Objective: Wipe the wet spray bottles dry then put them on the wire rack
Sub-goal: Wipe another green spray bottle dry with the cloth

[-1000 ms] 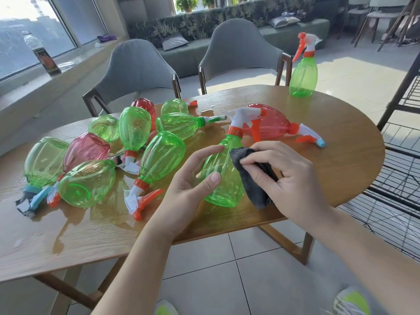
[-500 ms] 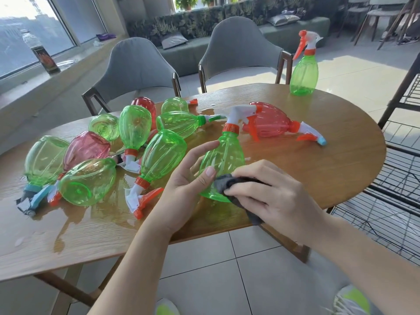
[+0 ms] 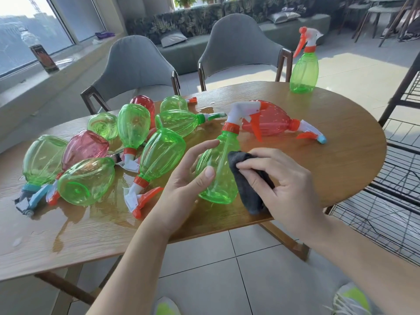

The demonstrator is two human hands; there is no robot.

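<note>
Wiping a green bottle [image 3: 217, 169] dry.
Left hand [image 3: 188, 178] fingers curl round it; right hand [image 3: 281, 185] pinches cloth [image 3: 247, 185] against its side. Wet plastic may slip free.

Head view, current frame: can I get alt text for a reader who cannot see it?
A left hand steadies a translucent green plastic spray bottle while the right hand presses a dark grey cloth against it, over a wet oval wooden table strewn with lying green and red bottles.

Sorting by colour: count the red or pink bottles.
3: pink bottle in the left pile; dark red bottle behind it; light red bottle lying at centre-right. More may be hidden.
</note>
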